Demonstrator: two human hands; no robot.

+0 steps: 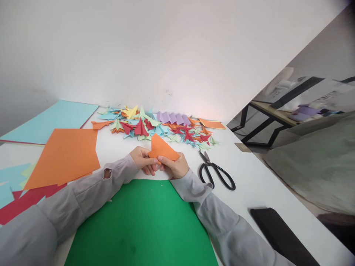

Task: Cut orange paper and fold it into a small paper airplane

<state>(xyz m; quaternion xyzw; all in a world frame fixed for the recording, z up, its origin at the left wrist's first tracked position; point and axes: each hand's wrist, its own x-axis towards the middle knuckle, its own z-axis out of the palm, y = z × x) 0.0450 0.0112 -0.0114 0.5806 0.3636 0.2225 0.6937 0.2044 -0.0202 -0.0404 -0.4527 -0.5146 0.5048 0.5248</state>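
Note:
Between my two hands is a folded piece of orange paper [163, 147], raised over the white table beyond a green sheet [138, 225]. My left hand [144, 161] pinches its lower left edge, fingers curled underneath. My right hand [177, 164] grips the lower right side, thumb pressed on the front of the paper. The paper comes to a corner at the top left and slopes down to the right. Just behind it lies a heap of small folded paper pieces [141, 127] in red, yellow, blue, green and orange.
Black-handled scissors [216, 171] lie partly spread on the right, with a black flat object [280, 232] nearer me. At left are large orange sheets [66, 155], a light blue sheet [55, 120] and red scraps [30, 201]. A purple pleated strip [173, 118] sits by the wall.

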